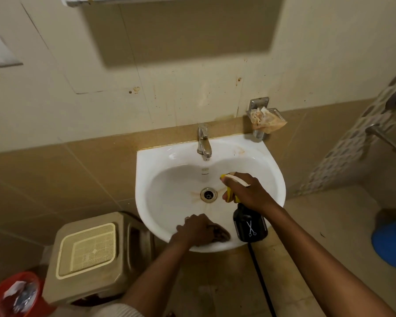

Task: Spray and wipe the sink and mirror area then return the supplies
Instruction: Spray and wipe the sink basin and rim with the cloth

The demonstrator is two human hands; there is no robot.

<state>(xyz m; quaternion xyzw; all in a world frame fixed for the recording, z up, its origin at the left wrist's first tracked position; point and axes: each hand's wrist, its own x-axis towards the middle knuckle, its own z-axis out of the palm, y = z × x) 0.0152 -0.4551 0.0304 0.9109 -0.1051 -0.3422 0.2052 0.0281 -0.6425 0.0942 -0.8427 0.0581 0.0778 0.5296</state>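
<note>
Spraying: right hand (249,193) is clamped on the spray bottle (249,223), nozzle aimed into the sink (160,161) toward the drain (208,194).
Aim: direct the mist at the brown streaks around the drain (judged the dirtiest zone).
Cloth: left hand (196,228) is closed on the dark cloth (221,234), pressed on the front rim.
Wiping: follow each spray promptly, working from rim toward drain.
Mirror: barely in view at the top edge, apparently not yet treated.
</note>
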